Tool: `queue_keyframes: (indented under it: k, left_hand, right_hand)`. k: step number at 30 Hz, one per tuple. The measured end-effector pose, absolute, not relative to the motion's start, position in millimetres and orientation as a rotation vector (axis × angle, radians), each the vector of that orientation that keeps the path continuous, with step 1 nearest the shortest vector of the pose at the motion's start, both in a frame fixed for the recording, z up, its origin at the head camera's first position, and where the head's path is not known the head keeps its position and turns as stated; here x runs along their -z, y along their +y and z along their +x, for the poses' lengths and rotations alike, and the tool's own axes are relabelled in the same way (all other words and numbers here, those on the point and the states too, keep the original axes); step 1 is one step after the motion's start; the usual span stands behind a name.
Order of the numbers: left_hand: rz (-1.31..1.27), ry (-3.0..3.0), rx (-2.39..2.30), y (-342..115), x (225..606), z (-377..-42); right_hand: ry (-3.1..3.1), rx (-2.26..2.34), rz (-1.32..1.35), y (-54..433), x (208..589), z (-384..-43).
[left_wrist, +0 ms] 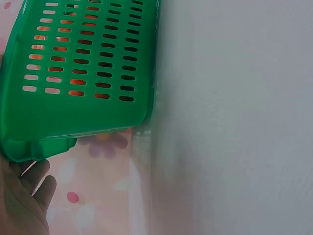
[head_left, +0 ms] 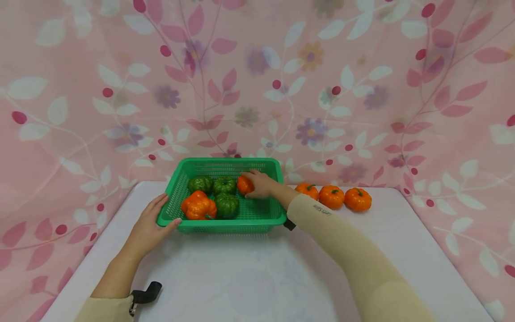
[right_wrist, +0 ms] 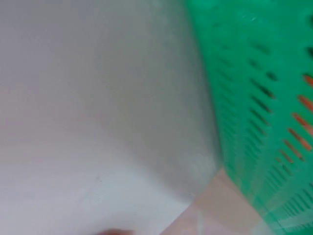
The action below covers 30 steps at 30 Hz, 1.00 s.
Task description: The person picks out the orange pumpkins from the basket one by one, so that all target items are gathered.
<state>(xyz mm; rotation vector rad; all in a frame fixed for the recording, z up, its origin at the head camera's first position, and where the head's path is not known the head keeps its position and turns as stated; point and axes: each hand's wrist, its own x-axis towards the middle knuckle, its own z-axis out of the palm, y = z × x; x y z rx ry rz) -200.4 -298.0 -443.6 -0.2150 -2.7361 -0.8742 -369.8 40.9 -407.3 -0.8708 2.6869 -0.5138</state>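
A green plastic basket (head_left: 225, 226) with slotted walls stands on the table. My right hand (head_left: 262, 184) reaches over its right side and holds a small orange pumpkin (head_left: 243, 184) near the back wall, its fingers covering part of it. My left hand (head_left: 150, 226) rests at the basket's front left corner, fingers straight along the left rim and thumb by the front rim. Inside the basket lie several green pumpkins (head_left: 227, 205) and a larger orange pumpkin (head_left: 199, 206) at the front left. Beside the basket's wall, the left wrist view shows the left fingers (left_wrist: 45, 191).
Right of the basket three orange pumpkins (head_left: 331, 197) stand in a row, the nearest partly behind my right forearm. White cloth covers the table (head_left: 249, 277). A pink floral curtain (head_left: 257, 89) hangs right behind its back edge.
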Motion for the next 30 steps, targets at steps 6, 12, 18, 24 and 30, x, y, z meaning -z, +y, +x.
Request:
queue_keyframes:
  k: [6, 12, 18, 24, 30]
  left_hand:
    - [-0.216, -2.740, 0.873, -295.4, 443.3, -202.8]
    - [-0.217, -2.731, 0.878, -295.1, 441.8, -202.8]
    - [-0.216, -2.725, 0.889, -296.1, 444.9, -201.9]
    - [-0.221, -2.715, 0.912, -297.2, 448.2, -202.0]
    - [-0.225, -2.713, 0.904, -296.5, 444.8, -200.8]
  right_hand:
    - [2.763, 0.568, -0.800, 40.3, 413.8, -366.9]
    - [2.811, 0.610, -0.757, 39.2, 413.6, -365.0]
    - [2.804, 0.559, -0.878, 38.7, 413.6, -362.0]
    - [2.775, 0.594, -0.918, 42.7, 409.6, -354.2]
    - [2.767, 0.679, -0.938, 51.4, 397.1, -344.0]
